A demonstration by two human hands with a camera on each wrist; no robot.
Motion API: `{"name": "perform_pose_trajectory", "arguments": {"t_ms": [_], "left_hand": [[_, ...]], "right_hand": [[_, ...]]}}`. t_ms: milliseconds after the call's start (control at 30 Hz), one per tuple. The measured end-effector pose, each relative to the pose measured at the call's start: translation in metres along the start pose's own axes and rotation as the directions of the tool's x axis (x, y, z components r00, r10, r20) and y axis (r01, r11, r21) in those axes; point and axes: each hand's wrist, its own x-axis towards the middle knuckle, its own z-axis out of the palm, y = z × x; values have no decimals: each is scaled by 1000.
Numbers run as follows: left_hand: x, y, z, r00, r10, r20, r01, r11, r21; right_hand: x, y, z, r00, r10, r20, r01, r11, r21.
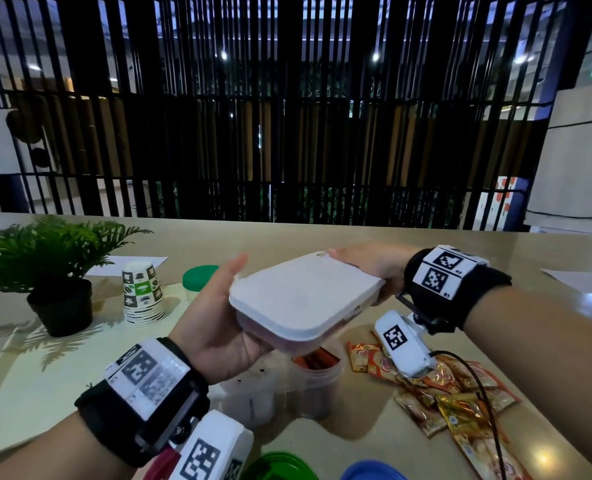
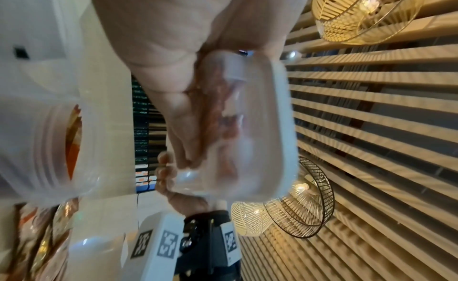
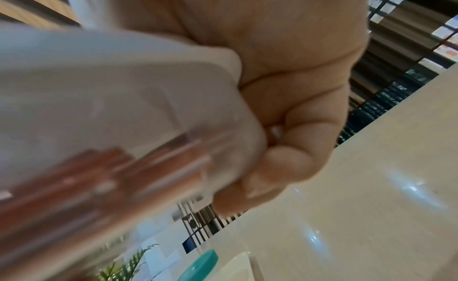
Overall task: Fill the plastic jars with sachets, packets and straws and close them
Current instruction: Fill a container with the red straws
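Observation:
I hold a clear rectangular jar with a white lid (image 1: 301, 296) tilted above the table, with both hands. My left hand (image 1: 214, 323) cradles its near left end, fingers lying under the base and thumb up beside the lid. My right hand (image 1: 367, 268) grips the far right end, its fingers (image 3: 285, 163) curled under the base. Reddish sticks show through the jar wall (image 2: 247, 124) and through its underside (image 3: 99, 118). Below stand an open round jar with orange sachets (image 1: 317, 379) and a second clear jar (image 1: 249, 396). Loose sachets (image 1: 454, 386) lie to the right.
A green lid (image 1: 280, 465) and a blue lid (image 1: 374, 471) lie at the table's near edge. A green-lidded jar (image 1: 199, 277), stacked paper cups (image 1: 143, 292) and a potted plant (image 1: 52, 271) stand at the left. Black railings run behind the table.

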Motion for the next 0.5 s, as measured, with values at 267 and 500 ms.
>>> {"name": "perform_pose_trajectory", "arguments": {"t_ms": [267, 500], "left_hand": [[4, -11, 8, 913, 358, -197, -296, 911, 287], [3, -17, 8, 883, 412, -223, -293, 857, 423]], "right_hand": [[10, 11, 2, 995, 38, -97, -26, 992, 122], [5, 15, 7, 996, -69, -59, 76, 989, 125]]}}
